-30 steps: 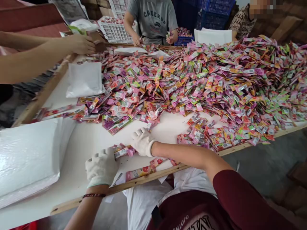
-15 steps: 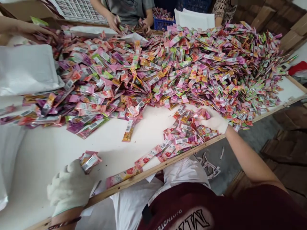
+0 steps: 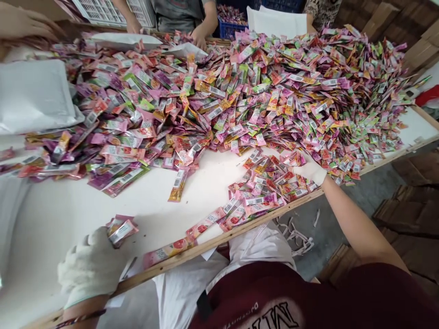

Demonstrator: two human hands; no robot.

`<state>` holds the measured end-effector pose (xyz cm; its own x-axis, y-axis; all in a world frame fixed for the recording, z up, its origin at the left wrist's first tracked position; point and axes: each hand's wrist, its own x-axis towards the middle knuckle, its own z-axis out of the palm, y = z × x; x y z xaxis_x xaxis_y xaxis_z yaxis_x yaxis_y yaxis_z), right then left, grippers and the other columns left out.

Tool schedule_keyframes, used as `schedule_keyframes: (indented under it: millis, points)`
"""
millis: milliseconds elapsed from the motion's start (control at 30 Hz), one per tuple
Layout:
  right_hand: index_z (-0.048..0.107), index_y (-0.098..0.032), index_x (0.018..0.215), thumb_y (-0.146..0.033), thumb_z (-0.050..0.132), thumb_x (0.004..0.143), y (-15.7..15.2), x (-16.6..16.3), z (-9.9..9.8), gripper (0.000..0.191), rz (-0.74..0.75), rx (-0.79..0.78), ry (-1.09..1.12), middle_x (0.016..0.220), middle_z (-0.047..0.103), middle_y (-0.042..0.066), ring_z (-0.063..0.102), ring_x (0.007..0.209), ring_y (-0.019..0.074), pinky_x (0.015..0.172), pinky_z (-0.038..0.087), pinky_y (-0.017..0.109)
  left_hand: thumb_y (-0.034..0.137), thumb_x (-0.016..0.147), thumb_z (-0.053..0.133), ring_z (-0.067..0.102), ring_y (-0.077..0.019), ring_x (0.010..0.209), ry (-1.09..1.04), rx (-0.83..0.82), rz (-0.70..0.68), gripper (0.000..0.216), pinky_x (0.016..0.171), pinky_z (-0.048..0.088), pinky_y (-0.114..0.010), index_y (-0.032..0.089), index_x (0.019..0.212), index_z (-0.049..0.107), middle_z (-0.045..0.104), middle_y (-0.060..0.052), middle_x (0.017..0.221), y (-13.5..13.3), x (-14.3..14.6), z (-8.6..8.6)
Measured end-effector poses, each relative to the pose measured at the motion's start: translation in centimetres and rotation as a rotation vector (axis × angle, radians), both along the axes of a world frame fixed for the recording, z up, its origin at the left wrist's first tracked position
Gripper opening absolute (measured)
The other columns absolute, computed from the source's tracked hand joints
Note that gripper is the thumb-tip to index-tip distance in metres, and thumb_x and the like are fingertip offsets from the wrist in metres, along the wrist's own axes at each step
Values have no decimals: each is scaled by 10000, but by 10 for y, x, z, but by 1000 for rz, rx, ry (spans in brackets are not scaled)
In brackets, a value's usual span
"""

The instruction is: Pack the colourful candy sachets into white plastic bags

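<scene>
My left hand (image 3: 92, 262), in a white knit glove, is closed round a small bunch of stick sachets (image 3: 121, 230) above the near left of the white table (image 3: 151, 201). Their printed ends stick out past my fingers. To the right, my gloved right hand (image 3: 311, 172) reaches into a small heap of sachets (image 3: 260, 183) by the table's wooden edge. Its fingers are bent on a pink and red sachet (image 3: 295, 158), and the fingertips are partly hidden. Two pink sachets (image 3: 169, 251) lie end to end along the edge between my hands.
A large mound of mixed sachets (image 3: 274, 100) covers the table's far side. White packages (image 3: 34, 93) stand at the left and another white package (image 3: 276, 23) at the back. Co-workers' hands (image 3: 199, 36) are across the table. Flattened cardboard (image 3: 404, 196) lies at the right.
The view has shifted slightly. My left hand keeps its bunch, and my right hand has moved a little within the small heap. The co-workers' hands across the table have moved.
</scene>
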<state>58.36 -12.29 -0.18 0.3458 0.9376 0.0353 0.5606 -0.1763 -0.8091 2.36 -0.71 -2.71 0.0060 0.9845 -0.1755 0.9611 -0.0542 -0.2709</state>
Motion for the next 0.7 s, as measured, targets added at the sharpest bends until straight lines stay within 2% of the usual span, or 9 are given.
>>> schedule_keyframes:
  millis: [100,167,233,333,500,600,700]
  points:
    - [656,-198,985,-349,734,660,9,-4,1,367,-11,-3,-21,974,736,60,663,898,242,877,520,390,547,902,303,642,-318,950,-8,28,-20,543,711,421,-324,160,1182,560,677,-153,1080,-1,0,-2]
    - [649,-202,1017,-327,705,669,16,-8,3,374,-75,-28,-134,975,734,59,660,884,239,845,523,369,492,920,299,638,-319,948,-9,32,-22,512,711,421,-330,149,1199,557,675,-159,1088,-1,1,0]
    - [644,-206,1047,-286,682,665,23,-12,7,392,-146,-128,-340,961,731,67,659,860,250,809,516,362,462,925,312,634,-320,946,-10,22,-14,483,715,422,-335,142,1189,561,675,-167,1095,-2,3,3]
    - [637,-203,1081,-261,654,673,32,-20,13,413,-146,-307,-622,917,727,86,665,842,278,782,492,362,468,920,347,628,-328,958,-38,17,-14,448,736,429,-342,156,1167,554,679,-170,1115,-3,6,7]
    - [596,-192,1159,-307,643,730,43,-33,5,447,-82,-473,-730,977,722,115,666,870,280,781,467,346,467,903,363,624,-324,954,-96,39,-19,398,768,435,-349,196,1135,539,677,-149,1140,-4,2,6]
    - [594,-173,1131,-287,654,732,44,-35,2,420,-57,-526,-754,931,716,121,664,856,276,809,461,356,457,844,421,623,-311,893,-280,44,3,367,722,436,-340,198,1059,564,689,-126,1014,1,-6,6]
    - [586,-176,1124,-306,668,736,41,-34,17,417,-160,-338,-686,895,708,97,656,841,265,806,478,355,432,754,530,605,-245,735,-667,-1,192,266,641,433,-294,206,888,576,634,-25,693,2,-8,14]
